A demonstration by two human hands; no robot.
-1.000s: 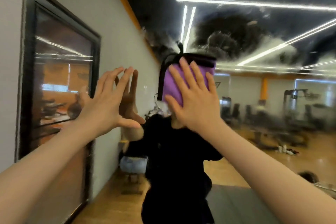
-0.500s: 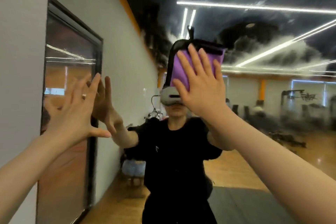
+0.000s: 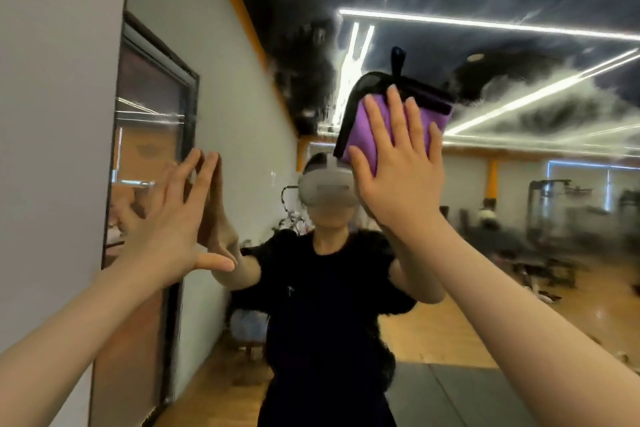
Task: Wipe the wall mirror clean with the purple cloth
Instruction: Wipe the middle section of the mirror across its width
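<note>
High on the large frameless wall mirror (image 3: pixel 485 253), above the reflected headset, sits the folded purple microfibre cloth (image 3: pixel 372 130), pinned flat to the glass under the right hand (image 3: pixel 398 166). That hand's grip is wide open: four fingers straight and fanned across the cloth, thumb out to the side, palm pressing rather than pinching. Nothing is curled round the fabric, so friction alone holds it.

By the look of it the cloth is light, soft and limp. It would probably slide or bunch if the pressure slackened, and drop if the palm lifted off. Its folded shape gives a thick pad, and the safest hold is just this one, the flat hand centred over the pad with fingertips reaching toward its top edge. The glass is stiff, slick and breakable, so firm, even pressure seems wiser than a hard push at one point.

To the left, the left hand (image 3: pixel 173 229) is also spread, fingers straight and thumb out, holding nothing. Its fingertips meet their reflection, so it appears to rest against the mirror near the edge, likely as a brace. Cloudy white smears show across the upper glass, which suggests plenty remains to wipe.
</note>
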